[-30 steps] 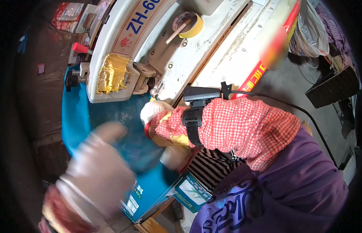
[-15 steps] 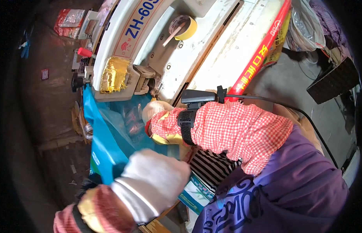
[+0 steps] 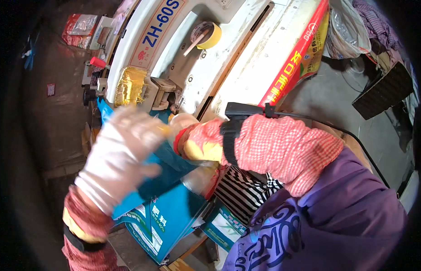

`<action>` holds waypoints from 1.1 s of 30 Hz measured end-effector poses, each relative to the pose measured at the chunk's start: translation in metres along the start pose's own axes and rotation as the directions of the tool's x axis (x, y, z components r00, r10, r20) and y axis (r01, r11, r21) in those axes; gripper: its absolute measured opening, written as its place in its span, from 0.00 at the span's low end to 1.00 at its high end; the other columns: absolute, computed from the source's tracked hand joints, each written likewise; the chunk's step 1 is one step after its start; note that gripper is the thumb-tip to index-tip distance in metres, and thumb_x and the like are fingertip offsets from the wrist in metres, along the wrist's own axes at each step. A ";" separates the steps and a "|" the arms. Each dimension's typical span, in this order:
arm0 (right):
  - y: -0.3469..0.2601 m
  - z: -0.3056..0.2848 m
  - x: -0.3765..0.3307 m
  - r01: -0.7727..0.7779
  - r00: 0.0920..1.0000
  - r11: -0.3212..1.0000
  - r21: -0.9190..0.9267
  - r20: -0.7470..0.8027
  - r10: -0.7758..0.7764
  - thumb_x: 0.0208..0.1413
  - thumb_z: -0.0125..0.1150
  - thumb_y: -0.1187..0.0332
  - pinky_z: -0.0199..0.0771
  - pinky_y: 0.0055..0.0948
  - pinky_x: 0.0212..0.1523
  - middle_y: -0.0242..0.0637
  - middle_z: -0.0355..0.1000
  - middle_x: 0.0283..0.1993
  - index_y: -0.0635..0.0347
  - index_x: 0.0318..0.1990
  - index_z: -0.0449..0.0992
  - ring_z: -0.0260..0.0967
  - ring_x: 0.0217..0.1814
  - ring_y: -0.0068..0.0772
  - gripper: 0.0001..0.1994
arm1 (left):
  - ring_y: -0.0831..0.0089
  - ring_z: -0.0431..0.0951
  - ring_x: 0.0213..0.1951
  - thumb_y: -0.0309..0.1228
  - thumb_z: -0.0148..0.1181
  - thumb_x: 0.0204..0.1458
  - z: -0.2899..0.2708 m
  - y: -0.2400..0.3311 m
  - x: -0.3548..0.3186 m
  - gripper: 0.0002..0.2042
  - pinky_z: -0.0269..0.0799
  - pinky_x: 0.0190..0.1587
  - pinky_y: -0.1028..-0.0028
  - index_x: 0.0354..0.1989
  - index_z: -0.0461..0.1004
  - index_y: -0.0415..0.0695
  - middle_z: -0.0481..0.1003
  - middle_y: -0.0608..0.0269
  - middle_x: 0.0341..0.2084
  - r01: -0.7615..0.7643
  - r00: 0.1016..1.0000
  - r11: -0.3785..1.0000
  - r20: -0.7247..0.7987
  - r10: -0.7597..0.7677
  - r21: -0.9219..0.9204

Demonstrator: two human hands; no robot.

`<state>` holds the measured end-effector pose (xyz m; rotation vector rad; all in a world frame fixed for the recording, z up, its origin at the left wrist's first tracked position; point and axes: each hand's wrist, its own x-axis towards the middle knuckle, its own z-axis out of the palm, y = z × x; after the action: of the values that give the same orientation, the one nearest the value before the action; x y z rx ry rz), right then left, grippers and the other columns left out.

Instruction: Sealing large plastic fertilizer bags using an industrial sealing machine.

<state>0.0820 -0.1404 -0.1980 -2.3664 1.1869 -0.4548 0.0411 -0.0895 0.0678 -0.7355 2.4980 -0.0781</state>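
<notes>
A blue plastic bag [image 3: 167,217] with pale printing hangs at the front edge of a white sewing machine [image 3: 183,58]. My left hand [image 3: 122,151], in a white glove, is above the bag's upper part. It is blurred, but the thumb stands apart from the fingers and I see nothing held. My right hand [image 3: 183,123], also gloved, lies at the bag's upper edge, close beside the machine's needle end [image 3: 167,90]. Its fingers are mostly hidden, so their grip does not show. Black straps circle both checked sleeves, the right one carrying a small black device [image 3: 242,109].
A yellow tape roll [image 3: 210,36] with a stick in it sits on the machine bed. A red-and-yellow printed bag [image 3: 294,65] lies along the right edge of the table. Striped cloth [image 3: 244,192] and another blue printed pack [image 3: 224,228] are below my right arm.
My left hand has moved up and away, toward the machine's needle end. The blue bag has shifted, with its printed face now showing below. My right hand has barely moved.
</notes>
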 end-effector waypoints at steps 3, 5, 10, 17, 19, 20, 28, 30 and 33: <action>0.008 -0.038 -0.022 -0.128 0.960 0.973 0.190 0.269 0.074 0.48 0.62 0.55 0.73 0.45 0.43 0.48 0.75 0.46 0.63 0.49 0.75 0.73 0.46 0.49 0.24 | 0.61 0.72 0.50 0.30 0.68 0.31 0.011 -0.041 -0.016 0.21 0.59 0.61 0.59 0.40 0.74 0.45 0.75 0.58 0.41 0.024 0.999 0.965 0.019 -0.030 0.262; 0.014 -0.062 -0.032 -0.171 0.935 0.965 0.198 0.341 0.096 0.49 0.60 0.55 0.74 0.44 0.41 0.47 0.76 0.45 0.62 0.49 0.75 0.75 0.44 0.47 0.23 | 0.62 0.75 0.45 0.31 0.67 0.33 0.019 -0.048 -0.019 0.13 0.67 0.54 0.62 0.32 0.77 0.46 0.77 0.58 0.34 0.021 0.990 0.952 0.127 -0.063 0.306; 0.033 -0.082 -0.076 -0.227 0.895 0.849 0.478 0.446 -0.012 0.53 0.54 0.46 0.73 0.38 0.48 0.50 0.72 0.52 0.62 0.59 0.64 0.73 0.51 0.47 0.33 | 0.62 0.78 0.21 0.38 0.59 0.44 0.040 0.030 -0.009 0.08 0.72 0.23 0.65 0.19 0.77 0.50 0.75 0.60 0.17 0.077 0.833 0.991 0.539 -0.126 0.112; 0.027 -0.046 -0.173 -0.495 0.863 0.068 0.866 0.499 -0.073 0.57 0.56 0.55 0.75 0.36 0.43 0.43 0.73 0.41 0.65 0.52 0.67 0.73 0.40 0.37 0.24 | 0.61 0.72 0.15 0.40 0.53 0.54 0.081 0.104 -0.028 0.14 0.67 0.18 0.65 0.18 0.71 0.48 0.67 0.62 0.10 -0.036 0.979 0.829 0.148 0.142 -0.558; 0.020 -0.034 -0.188 -0.372 0.840 0.306 0.876 0.458 -0.290 0.62 0.52 0.66 0.76 0.37 0.45 0.41 0.73 0.45 0.67 0.53 0.66 0.75 0.43 0.34 0.16 | 0.60 0.72 0.14 0.42 0.52 0.56 0.085 0.103 -0.020 0.18 0.66 0.18 0.64 0.16 0.70 0.48 0.67 0.61 0.10 -0.099 0.990 0.805 0.024 0.139 -0.585; 0.013 -0.028 -0.194 -0.381 0.830 0.305 0.873 0.468 -0.302 0.59 0.54 0.65 0.75 0.36 0.41 0.41 0.74 0.42 0.64 0.50 0.70 0.74 0.40 0.34 0.15 | 0.60 0.72 0.15 0.42 0.52 0.56 0.086 0.101 -0.012 0.17 0.65 0.18 0.64 0.17 0.71 0.49 0.68 0.62 0.11 -0.126 0.982 0.793 0.036 0.183 -0.596; 0.012 -0.025 -0.223 -0.227 0.860 0.233 0.946 0.307 -0.409 0.37 0.71 0.63 0.72 0.40 0.32 0.39 0.70 0.23 0.57 0.29 0.72 0.70 0.26 0.46 0.15 | 0.55 0.78 0.36 0.34 0.51 0.54 0.085 0.032 0.012 0.10 0.74 0.36 0.62 0.41 0.75 0.49 0.77 0.53 0.33 0.388 0.904 0.876 0.304 -0.300 -0.287; 0.019 -0.033 -0.228 -0.664 0.711 -0.046 0.746 0.612 -0.346 0.38 0.70 0.65 0.72 0.36 0.26 0.35 0.68 0.20 0.58 0.27 0.69 0.69 0.21 0.36 0.14 | 0.55 0.79 0.38 0.37 0.48 0.55 0.106 0.032 -0.002 0.11 0.74 0.37 0.62 0.41 0.76 0.51 0.78 0.54 0.35 0.392 0.572 0.918 0.799 -0.188 -0.064; 0.019 -0.036 -0.225 -0.484 0.774 0.280 0.829 0.555 -0.305 0.48 0.58 0.73 0.74 0.35 0.23 0.33 0.66 0.20 0.60 0.30 0.71 0.67 0.20 0.28 0.03 | 0.54 0.79 0.38 0.40 0.47 0.55 0.138 0.032 -0.016 0.13 0.74 0.38 0.62 0.39 0.78 0.51 0.78 0.52 0.34 0.255 0.496 0.959 0.868 -0.018 -0.126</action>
<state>-0.0772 0.0237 -0.1973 -1.1010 0.4099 -0.1687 0.1068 -0.0418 -0.0497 -0.8016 1.4589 0.4533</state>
